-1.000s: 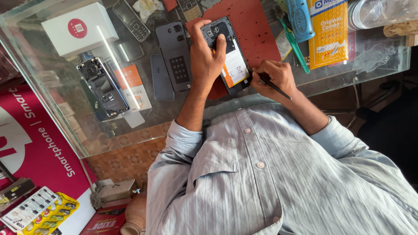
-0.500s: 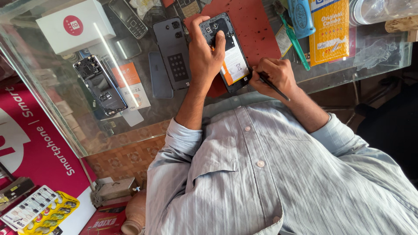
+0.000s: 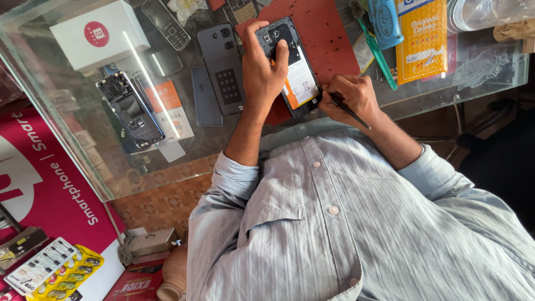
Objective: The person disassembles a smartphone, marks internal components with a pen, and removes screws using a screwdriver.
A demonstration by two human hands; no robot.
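Opened smartphone [image 3: 290,67], back cover off, lies on the red mat [image 3: 329,28] at the near edge of the glass counter [image 3: 83,134]. Left hand [image 3: 261,72] presses flat on its left side, thumb laid across the exposed interior, pinning it. Right hand [image 3: 352,96] is curled, pinching a thin black tool [image 3: 346,109] with its tip at the phone's near right corner. Battery with white label is seated inside. Removed grey back cover [image 3: 224,68] lies just left. Judgement: disassembly stage is complete; internal work is in progress; reclosing is outstanding. Another stripped phone [image 3: 129,108] lies well left.
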